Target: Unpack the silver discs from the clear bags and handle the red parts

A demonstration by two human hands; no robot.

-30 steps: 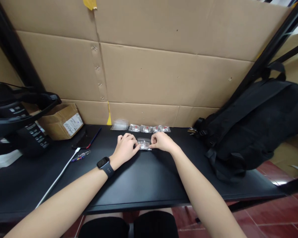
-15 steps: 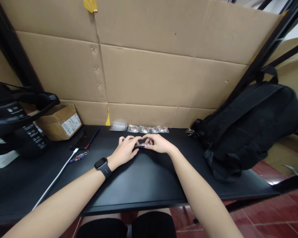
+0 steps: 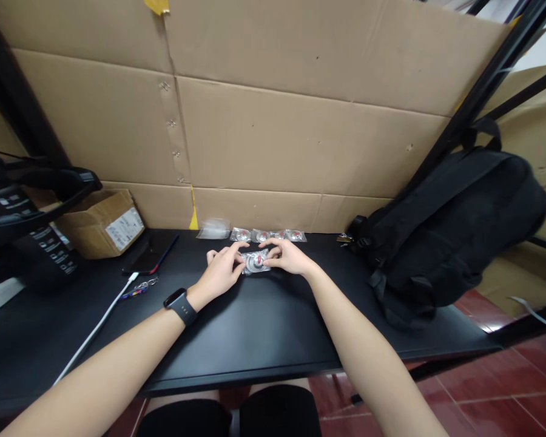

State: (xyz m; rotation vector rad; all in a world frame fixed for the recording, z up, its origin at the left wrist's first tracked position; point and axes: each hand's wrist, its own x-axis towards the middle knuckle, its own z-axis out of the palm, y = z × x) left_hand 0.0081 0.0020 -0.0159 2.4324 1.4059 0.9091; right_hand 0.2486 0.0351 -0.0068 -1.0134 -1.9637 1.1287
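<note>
Between my two hands is a small clear plastic packet [image 3: 255, 262] with a round silvery item inside and a red mark on it. My left hand [image 3: 222, 267], with a dark watch [image 3: 180, 305] on its wrist, pinches the packet's left edge. On the opposite edge, the thumb and fingers of my right hand [image 3: 287, 257] grip it. Just beyond lies a row of several similar packets [image 3: 241, 235] along the back of the black table [image 3: 255, 328]. A stack of clear plastic bags [image 3: 213, 229] rests at the row's left end.
To the left are a phone [image 3: 150, 256], a white cable [image 3: 95, 331], a keychain [image 3: 139, 288], an opened cardboard box [image 3: 102, 224] and a black bottle [image 3: 36, 243]. A black backpack [image 3: 450, 230] leans at the right. Cardboard [image 3: 273, 139] walls off the back.
The packet in my hands has tilted from nearly edge-on to showing its face, with the red mark now visible. My hands have spread slightly apart. The view has shifted a little.
</note>
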